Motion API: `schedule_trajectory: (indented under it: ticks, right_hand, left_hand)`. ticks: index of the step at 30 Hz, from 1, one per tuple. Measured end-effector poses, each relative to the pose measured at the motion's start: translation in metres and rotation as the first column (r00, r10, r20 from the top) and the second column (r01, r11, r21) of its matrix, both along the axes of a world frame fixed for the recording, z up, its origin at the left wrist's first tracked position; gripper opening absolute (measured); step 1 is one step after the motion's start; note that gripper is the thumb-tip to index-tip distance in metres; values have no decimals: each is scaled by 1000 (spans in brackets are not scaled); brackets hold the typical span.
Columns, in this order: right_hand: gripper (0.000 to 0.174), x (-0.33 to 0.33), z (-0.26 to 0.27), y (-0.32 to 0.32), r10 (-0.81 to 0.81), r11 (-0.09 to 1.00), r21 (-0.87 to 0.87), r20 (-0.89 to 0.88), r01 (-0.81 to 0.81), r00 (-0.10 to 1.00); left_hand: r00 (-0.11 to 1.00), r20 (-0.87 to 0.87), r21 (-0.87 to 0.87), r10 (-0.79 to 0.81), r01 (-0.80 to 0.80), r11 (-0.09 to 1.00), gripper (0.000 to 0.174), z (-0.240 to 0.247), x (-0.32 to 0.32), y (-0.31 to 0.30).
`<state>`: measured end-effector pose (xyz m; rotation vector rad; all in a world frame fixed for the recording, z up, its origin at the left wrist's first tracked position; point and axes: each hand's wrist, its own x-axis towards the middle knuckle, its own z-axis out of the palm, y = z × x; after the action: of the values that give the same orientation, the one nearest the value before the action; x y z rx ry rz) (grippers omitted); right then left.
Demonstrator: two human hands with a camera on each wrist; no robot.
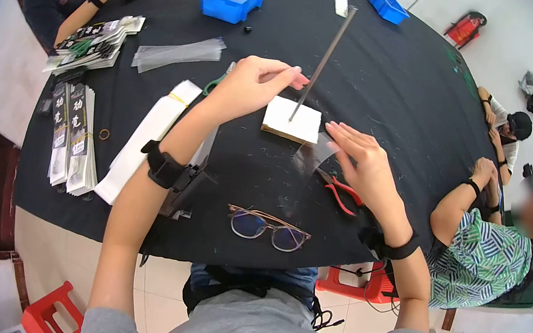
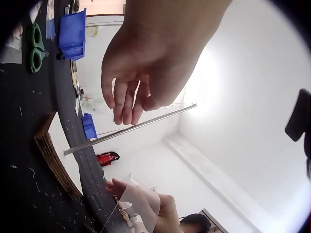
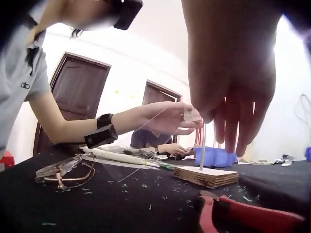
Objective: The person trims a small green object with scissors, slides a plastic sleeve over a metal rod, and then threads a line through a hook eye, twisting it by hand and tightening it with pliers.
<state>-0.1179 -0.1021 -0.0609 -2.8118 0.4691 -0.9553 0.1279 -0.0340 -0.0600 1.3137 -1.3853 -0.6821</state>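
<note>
A thin metal rod (image 1: 324, 64) stands tilted out of a small white-topped block (image 1: 280, 127), whose layered wooden edge shows in the right wrist view. My left hand (image 1: 254, 88) hovers beside the rod, fingers loosely bent and holding nothing. On the other side, my right hand (image 1: 364, 164) pinches a piece of clear plastic film (image 1: 309, 159) between thumb and fingers. The film hangs in front of the block in the head view. Red-handled pliers (image 1: 343, 194) lie under the right hand. Green-handled scissors (image 2: 36, 48) lie beyond the left hand.
Eyeglasses (image 1: 267, 229) lie near the table's front edge. To the left are a white paper stack (image 1: 145, 140), printed packets (image 1: 72, 136) and clear sleeves (image 1: 179, 55). Blue bins (image 1: 225, 10) stand farther back. Other people sit around the black table (image 1: 131, 225).
</note>
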Motion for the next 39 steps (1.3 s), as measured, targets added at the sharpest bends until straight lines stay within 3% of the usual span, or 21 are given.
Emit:
schedule_trajectory:
  ticks: [3,7,8,9,10,11,13,15,17,19,24,26,29,31,33,35,38,39]
  right_hand:
    - [19,-8,3,-2,-15,1000,-21,-100,13,995]
    - [18,-15,13,-6,88,996,31,-191,-83,978]
    - [17,-15,17,-4,103,937,343,-106,-61,989]
    - [17,-15,19,-3,90,783,620,-19,-60,996]
    - [18,-16,10,-10,-16,397,909,149,-131,989]
    - [21,-20,17,-17,-67,135,987,99,-90,993]
    - [25,-30,15,-33,-28,-257,966,32,-38,999]
    - [28,-31,8,-28,1,-222,975,-18,17,1000]
    - [27,-31,10,-19,23,-277,961,13,-7,1000]
    - [26,-29,5,-15,-30,-225,967,117,-121,993]
    - [25,-25,27,-14,0,-130,970,206,-204,979]
    - [24,-20,42,-17,-60,-2,956,294,-294,954]
    - [19,-9,61,-33,-126,88,903,428,-420,895]
    - [20,3,82,-38,-76,172,851,514,-497,854]
    - [22,18,102,-40,-143,267,847,507,-460,850]
    - [23,35,115,-46,-123,303,816,545,-492,829]
    - [21,57,129,-59,-88,492,734,576,-468,812]
    - [21,64,132,-61,-85,492,733,577,-469,812]
  left_hand:
    - [1000,6,-2,-6,6,1000,34,-2,2,-1]
    - [1000,-20,-8,4,-4,1000,34,-3,0,-1]
    - [1000,-10,-12,0,-1,1000,34,-3,1,-2]
    - [1000,-7,-14,-4,4,1000,34,-3,1,-2]
    - [1000,-6,-10,-1,1,1000,33,-3,1,-2]
    - [1000,-6,-5,2,-2,1000,33,-2,1,-1]
    - [1000,-9,4,-3,3,1000,33,-1,-1,1]
    - [1000,-11,2,5,-5,1000,33,1,0,0]
    - [1000,-4,2,-1,1,1000,33,-1,1,0]
    - [1000,-16,-7,0,-1,1000,33,-4,0,-1]
    - [997,-62,17,-36,37,999,33,-3,2,-1]
    - [997,-65,19,-30,31,999,33,-2,1,-1]
    - [998,-64,24,-28,30,999,33,-2,0,0]
    - [998,-59,24,-27,29,999,33,-1,0,1]
    - [998,-57,19,-28,29,999,33,-1,0,1]
    - [998,-55,16,-31,31,999,33,0,-1,1]
    - [998,-54,27,-27,28,999,33,2,-1,3]
    - [998,-55,16,-30,31,999,33,1,-1,3]
